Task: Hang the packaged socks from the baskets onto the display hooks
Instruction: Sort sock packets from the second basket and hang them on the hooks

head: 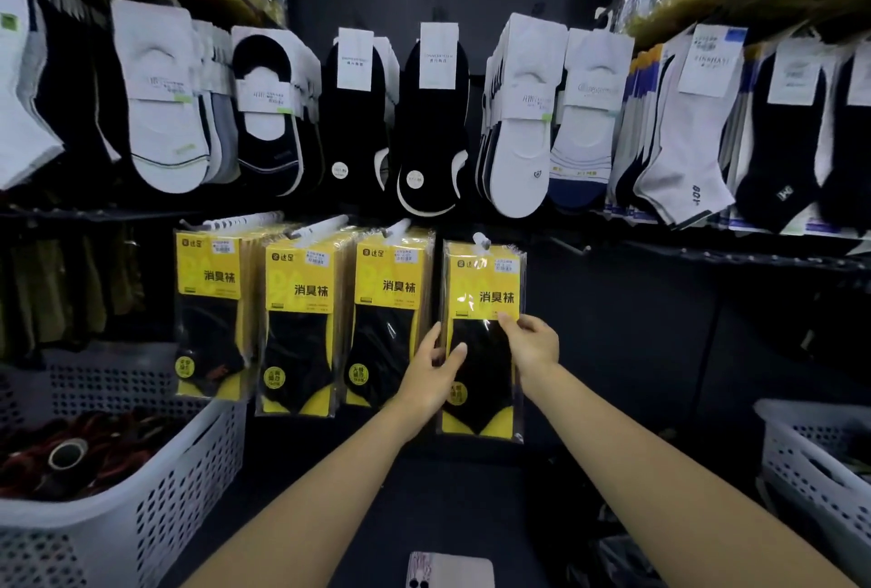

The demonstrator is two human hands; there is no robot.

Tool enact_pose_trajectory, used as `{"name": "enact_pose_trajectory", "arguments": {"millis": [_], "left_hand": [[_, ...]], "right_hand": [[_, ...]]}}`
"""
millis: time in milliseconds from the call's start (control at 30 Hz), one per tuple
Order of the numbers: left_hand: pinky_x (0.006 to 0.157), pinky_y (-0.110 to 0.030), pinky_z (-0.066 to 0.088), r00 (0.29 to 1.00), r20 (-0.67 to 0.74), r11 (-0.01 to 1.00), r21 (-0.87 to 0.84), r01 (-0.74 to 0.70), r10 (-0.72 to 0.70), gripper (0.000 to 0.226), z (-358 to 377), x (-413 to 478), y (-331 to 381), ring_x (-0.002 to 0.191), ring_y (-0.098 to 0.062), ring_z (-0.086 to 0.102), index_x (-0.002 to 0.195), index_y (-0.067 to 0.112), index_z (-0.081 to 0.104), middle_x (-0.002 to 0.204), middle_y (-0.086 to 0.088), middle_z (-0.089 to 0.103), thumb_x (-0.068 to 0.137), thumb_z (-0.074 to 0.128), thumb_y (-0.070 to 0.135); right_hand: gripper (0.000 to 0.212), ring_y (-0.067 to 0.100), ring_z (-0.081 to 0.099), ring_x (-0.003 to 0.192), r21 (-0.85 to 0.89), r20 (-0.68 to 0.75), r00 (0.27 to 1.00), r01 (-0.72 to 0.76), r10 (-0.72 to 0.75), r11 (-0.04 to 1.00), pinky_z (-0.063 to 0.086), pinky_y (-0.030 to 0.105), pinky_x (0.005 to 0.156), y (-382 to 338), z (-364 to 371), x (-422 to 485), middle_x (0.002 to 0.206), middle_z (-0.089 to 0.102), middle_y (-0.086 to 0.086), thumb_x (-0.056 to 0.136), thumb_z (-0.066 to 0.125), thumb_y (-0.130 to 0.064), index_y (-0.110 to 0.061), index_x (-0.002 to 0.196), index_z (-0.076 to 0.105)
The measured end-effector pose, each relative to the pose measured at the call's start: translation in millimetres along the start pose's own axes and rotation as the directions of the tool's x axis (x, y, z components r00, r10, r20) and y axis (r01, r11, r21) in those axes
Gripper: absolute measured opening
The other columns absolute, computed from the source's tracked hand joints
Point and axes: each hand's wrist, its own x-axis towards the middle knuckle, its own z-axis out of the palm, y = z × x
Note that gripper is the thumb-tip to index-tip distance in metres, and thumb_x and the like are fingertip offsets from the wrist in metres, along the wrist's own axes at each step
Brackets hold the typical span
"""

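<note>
- On the rightmost hook (481,239) of the lower rail, a yellow sock pack (485,285) hangs beside three rows of matching packs (301,304).
- At its left edge the left hand (431,370) grips it, thumb laid across the front.
- At its right edge the right hand (532,342) pinches the yellow card.
- Low to either side stand a left basket (188,484) and a right basket (801,460).

Views: one wide camera, worn on the person's head.
Facing: forward and a bit down, at the dark back wall (636,328) beyond the hands.
Middle: the left hand (431,373) and right hand (535,344) hold a yellow and black sock packet in clear plastic (480,380).
Nearness: close; both arms stretch in from the bottom edge.
Sides: a white plastic basket with holes (179,484) left of the left hand, a second white basket (810,460) right of the right hand.
</note>
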Motion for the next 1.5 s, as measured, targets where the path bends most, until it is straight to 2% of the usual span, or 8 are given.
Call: {"name": "enact_pose_trajectory", "arguments": {"millis": [200, 433, 600, 833, 1000, 1133, 1300, 1500], "left_hand": [[0.097, -0.025, 0.042, 0.992, 0.057, 0.993, 0.046, 0.112, -0.114, 0.059, -12, -53, -57, 0.121, -0.015, 0.048, 0.148, 0.022, 0.027, 0.142, -0.003, 0.044, 0.095, 0.050, 0.038], [0.066, 0.000, 0.041, 0.912, 0.120, 0.912, 0.178, 0.368, -0.392, 0.037, 2, -170, -192, 0.096, -0.006, 0.056, 0.130, 0.008, 0.050, 0.114, -0.004, 0.059, 0.096, 0.053, 0.023], [0.093, -0.029, 0.045, 0.747, 0.281, 0.776, 0.428, 0.464, -0.602, 0.036, 5, -245, -269, 0.113, -0.025, 0.057, 0.122, 0.002, 0.057, 0.125, -0.018, 0.059, 0.097, 0.052, 0.028], [0.087, -0.025, 0.046, 0.636, 0.420, 0.700, 0.659, 0.276, -0.647, 0.035, -20, -298, -308, 0.102, -0.016, 0.058, 0.117, 0.024, 0.058, 0.112, 0.002, 0.061, 0.088, 0.060, 0.045], [0.099, -0.030, 0.045, 0.708, 0.361, 0.710, 0.645, 0.281, -0.608, 0.048, -22, -309, -315, 0.115, -0.010, 0.052, 0.126, 0.027, 0.054, 0.124, 0.006, 0.056, 0.082, 0.072, 0.031], [0.103, -0.033, 0.043, 0.723, 0.337, 0.750, 0.546, 0.373, -0.604, 0.038, -24, -309, -324, 0.121, -0.011, 0.049, 0.115, 0.030, 0.057, 0.124, 0.005, 0.057, 0.081, 0.074, 0.027], [0.099, -0.033, 0.046, 0.739, 0.331, 0.796, 0.403, 0.451, -0.586, 0.028, -29, -304, -327, 0.115, -0.015, 0.056, 0.098, 0.032, 0.062, 0.107, 0.008, 0.062, 0.078, 0.077, 0.021], [0.084, -0.016, 0.048, 0.864, 0.095, 0.856, 0.225, 0.465, -0.495, 0.049, -31, -283, -304, 0.117, -0.017, 0.054, 0.119, 0.019, 0.058, 0.114, 0.006, 0.059, 0.075, 0.079, 0.022]], "right_hand": [[0.043, 0.023, 0.056, 0.116, -0.171, 0.165, 0.986, -0.010, 0.039, 0.985, 0.043, 0.026, 0.090, 72, -50, -45, 0.128, 0.057, 0.010, 0.091, 0.065, -0.020, -0.007, 0.130, 0.052], [0.024, 0.025, 0.062, 0.091, -0.381, 0.267, 0.889, -0.258, 0.373, 0.888, 0.049, 0.029, 0.072, 229, -99, -133, 0.100, 0.065, 0.014, 0.088, 0.066, -0.009, 0.000, 0.111, 0.063], [0.017, 0.013, 0.048, 0.074, -0.740, 0.357, 0.653, -0.239, 0.667, 0.629, 0.032, 0.016, 0.055, 318, -130, -191, 0.077, 0.052, 0.004, 0.092, 0.061, -0.026, -0.011, 0.084, 0.059], [0.055, 0.016, 0.056, 0.109, -0.822, 0.348, 0.385, -0.312, 0.855, 0.476, 0.048, 0.031, 0.090, 349, -143, -232, 0.118, 0.058, 0.002, 0.079, 0.073, -0.046, -0.013, 0.120, 0.056], [0.079, 0.012, 0.056, 0.088, -0.821, 0.274, 0.472, -0.340, 0.838, 0.459, 0.044, 0.017, 0.062, 360, -136, -251, 0.123, 0.054, 0.006, 0.072, 0.082, -0.036, -0.007, 0.135, 0.042], [0.075, 0.027, 0.058, 0.114, -0.741, 0.331, 0.461, -0.412, 0.823, 0.529, 0.046, 0.025, 0.082, 360, -131, -248, 0.110, 0.064, 0.005, 0.066, 0.081, -0.049, -0.009, 0.125, 0.055], [0.135, 0.024, 0.037, 0.136, -0.633, 0.451, 0.417, -0.474, 0.789, 0.612, 0.035, 0.037, 0.108, 341, -123, -250, 0.150, 0.037, 0.004, 0.034, 0.079, -0.073, -0.021, 0.148, 0.028], [0.118, 0.030, 0.036, 0.136, -0.502, 0.380, 0.592, -0.513, 0.711, 0.696, 0.033, 0.040, 0.105, 311, -111, -224, 0.151, 0.035, 0.011, 0.056, 0.078, -0.055, -0.013, 0.150, 0.020]]}}
